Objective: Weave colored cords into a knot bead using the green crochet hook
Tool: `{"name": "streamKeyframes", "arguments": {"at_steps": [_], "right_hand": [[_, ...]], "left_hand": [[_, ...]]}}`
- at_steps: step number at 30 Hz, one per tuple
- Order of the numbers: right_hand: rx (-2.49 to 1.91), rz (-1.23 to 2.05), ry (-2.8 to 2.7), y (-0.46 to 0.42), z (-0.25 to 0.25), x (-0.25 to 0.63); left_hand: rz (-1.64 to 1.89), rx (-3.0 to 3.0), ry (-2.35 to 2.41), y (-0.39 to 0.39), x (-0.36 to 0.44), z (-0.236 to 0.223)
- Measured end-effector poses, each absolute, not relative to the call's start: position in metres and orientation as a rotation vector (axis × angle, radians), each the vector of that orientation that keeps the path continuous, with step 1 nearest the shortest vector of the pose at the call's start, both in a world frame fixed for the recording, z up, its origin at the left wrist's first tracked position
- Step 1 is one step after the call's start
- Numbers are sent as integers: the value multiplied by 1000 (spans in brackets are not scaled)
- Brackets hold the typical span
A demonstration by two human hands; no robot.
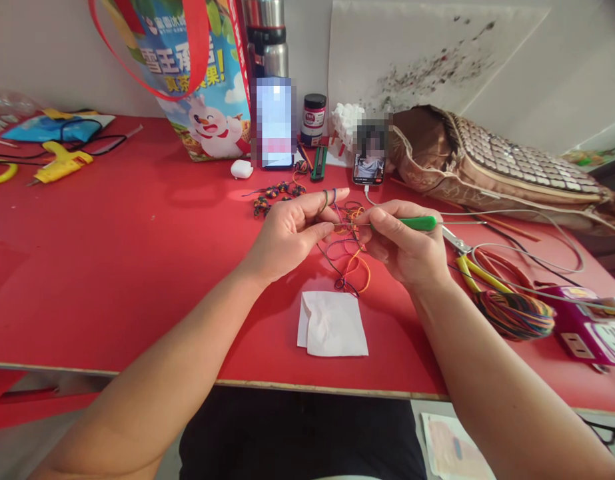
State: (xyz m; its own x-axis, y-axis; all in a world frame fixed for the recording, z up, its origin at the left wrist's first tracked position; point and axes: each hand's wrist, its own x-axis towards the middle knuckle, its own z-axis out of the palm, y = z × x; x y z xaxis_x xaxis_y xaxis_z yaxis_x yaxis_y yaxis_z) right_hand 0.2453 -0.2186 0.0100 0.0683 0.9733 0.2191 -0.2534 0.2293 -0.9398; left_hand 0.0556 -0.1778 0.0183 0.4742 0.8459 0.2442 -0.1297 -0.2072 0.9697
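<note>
My right hand [412, 250] is closed around a crochet hook [421, 223] with a green handle, its thin metal shaft pointing left. My left hand [287, 233] pinches multicoloured yarn [358, 260] between thumb and fingers, at the hook's tip. Strands wrap around the left index finger, which stretches out to the right. The exact stitch is too small to make out. Loose orange, pink and dark strands hang from between the hands down to the red table. A folded white tissue [334, 325] lies just below them.
Behind the hands are knotted yarn pieces [272, 197], a green box cutter [318, 163], two phones, a white earphone case [242, 169] and a jar [314, 120]. To the right lie scissors [470, 257], a yarn skein [514, 313], cables and a purple power strip [582, 327]. A yellow glue gun [62, 162] lies left.
</note>
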Motion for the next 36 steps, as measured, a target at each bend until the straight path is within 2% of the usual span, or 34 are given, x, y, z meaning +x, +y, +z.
{"name": "streamKeyframes", "arguments": {"at_steps": [7,14,22,36], "right_hand": [[-944,1051,-1170,-221,10,247],[-1019,584,-1460,-225,6,241],[-922,433,-1676,-227,5,240],[-951,-130,-2012,-222,-15,233]], "left_hand": [[1022,1521,676,-178,56,18],[1031,1327,732,-176,59,16],[1009,1086,724,-175,59,15],[1048,896,736,-175,63,9]]}}
